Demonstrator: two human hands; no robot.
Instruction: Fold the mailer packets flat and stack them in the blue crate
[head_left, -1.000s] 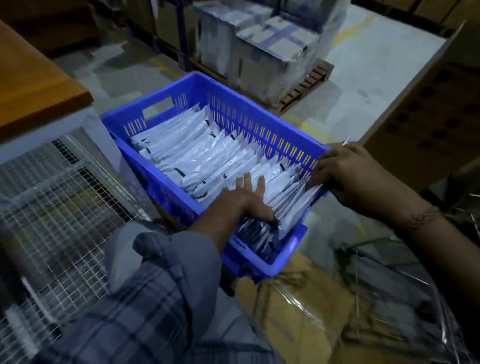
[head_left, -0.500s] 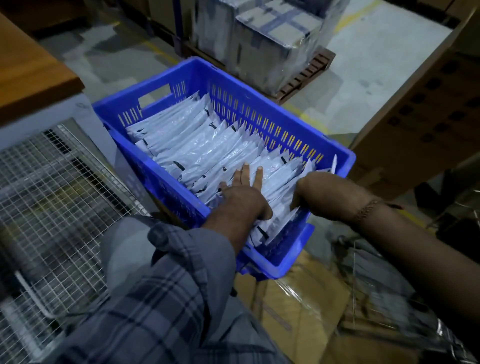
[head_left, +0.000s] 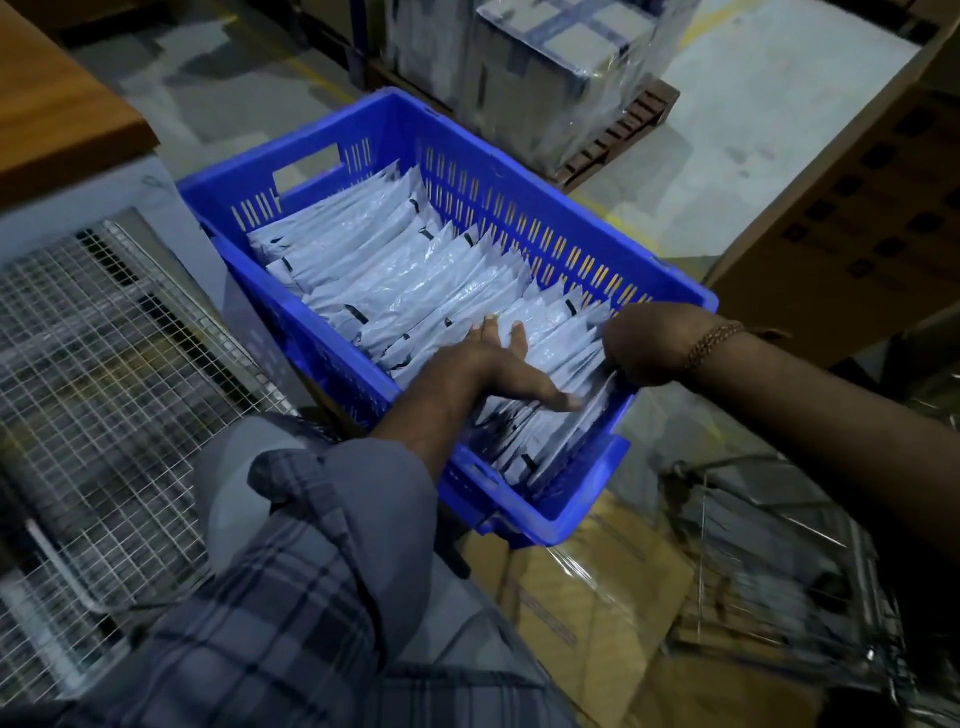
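The blue crate (head_left: 524, 179) sits in front of me, packed with a row of white mailer packets (head_left: 395, 270) standing on edge and leaning toward its far end. My left hand (head_left: 493, 374) lies flat on the nearest packets, fingers spread and thumb pointing right. My right hand (head_left: 644, 343) reaches in over the crate's right wall, knuckles up. Its fingers are curled down among the packets at the near end and are hidden there.
A wire-mesh rack (head_left: 104, 364) under a wooden top (head_left: 52, 119) stands at the left. Wrapped boxes on a pallet (head_left: 545, 67) lie beyond the crate. A large cardboard box (head_left: 857, 208) is at the right, a wire basket (head_left: 779, 571) at the lower right.
My right hand has come from the crate's right rim down into the packets at the near end. My left hand has spread flatter over the packets.
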